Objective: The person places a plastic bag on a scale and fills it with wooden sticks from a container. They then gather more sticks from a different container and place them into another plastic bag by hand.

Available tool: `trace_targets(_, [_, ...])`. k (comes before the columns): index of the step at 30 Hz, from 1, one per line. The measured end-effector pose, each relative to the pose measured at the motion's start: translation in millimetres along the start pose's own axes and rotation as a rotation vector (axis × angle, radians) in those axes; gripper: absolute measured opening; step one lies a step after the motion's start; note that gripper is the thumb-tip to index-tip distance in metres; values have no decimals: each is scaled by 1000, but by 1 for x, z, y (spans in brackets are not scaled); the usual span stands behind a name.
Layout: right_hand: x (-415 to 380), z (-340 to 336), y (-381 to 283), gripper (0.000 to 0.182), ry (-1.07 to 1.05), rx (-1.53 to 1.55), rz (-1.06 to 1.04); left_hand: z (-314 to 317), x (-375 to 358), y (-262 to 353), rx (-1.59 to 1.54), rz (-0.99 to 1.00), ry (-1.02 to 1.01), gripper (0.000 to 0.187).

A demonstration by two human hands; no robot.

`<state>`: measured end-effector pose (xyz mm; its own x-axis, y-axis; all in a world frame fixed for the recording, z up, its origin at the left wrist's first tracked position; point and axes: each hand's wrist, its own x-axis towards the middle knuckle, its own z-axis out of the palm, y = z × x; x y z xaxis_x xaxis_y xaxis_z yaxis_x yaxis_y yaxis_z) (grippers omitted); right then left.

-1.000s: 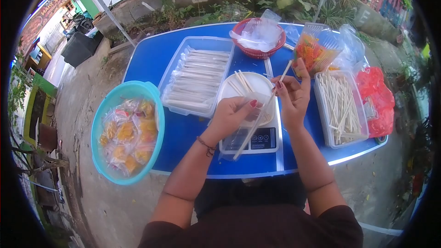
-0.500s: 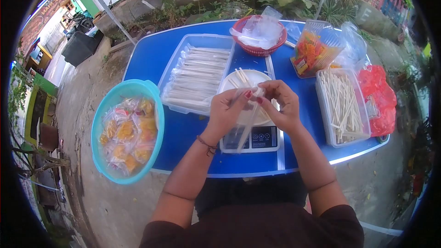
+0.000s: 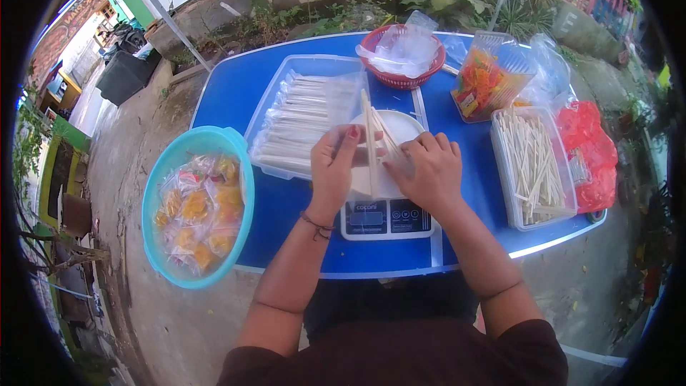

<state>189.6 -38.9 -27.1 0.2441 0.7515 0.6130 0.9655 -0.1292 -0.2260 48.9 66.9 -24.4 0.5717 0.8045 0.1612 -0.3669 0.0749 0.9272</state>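
Observation:
Over the kitchen scale point(image 3: 389, 223), my left hand point(image 3: 334, 164) is closed, thumb up, on what looks like a clear plastic sleeve point(image 3: 346, 96); the film stands in front of the tray. Pale wooden sticks point(image 3: 370, 144) stand nearly upright between my hands, their tops leaning slightly left. My right hand point(image 3: 432, 171) pinches around the sticks from the right, its fingertips partly hidden. Behind them, a round white plate point(image 3: 404, 120) rests on the scale. Exactly which fingers bear each stick is hard to make out.
A clear tray point(image 3: 286, 75) of sleeved sticks stands left, a turquoise basin point(image 3: 246, 164) of bagged food beside it. A red basket point(image 3: 404, 80) holds plastic bags. To the right are a colourful-packet container point(image 3: 493, 75), a box of loose sticks point(image 3: 532, 164) and a red bag point(image 3: 589, 154).
The sticks that lay on the plate are now raised between my hands. My hands have moved apart; the plastic that hung over the scale no longer covers its panel.

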Motion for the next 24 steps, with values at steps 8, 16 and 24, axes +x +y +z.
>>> trace_targets(8, [-5,10,2,15,-38,30,68,-3,3,-15,-164,-27,-18,21])
trace_targets(16, [2,5,2,7,71,416,242,-5,3,-17,-108,-72,-63,20])
trace_targets(24, [5,2,5,8,140,466,136,-4,-3,-17,-112,-135,-224,27])
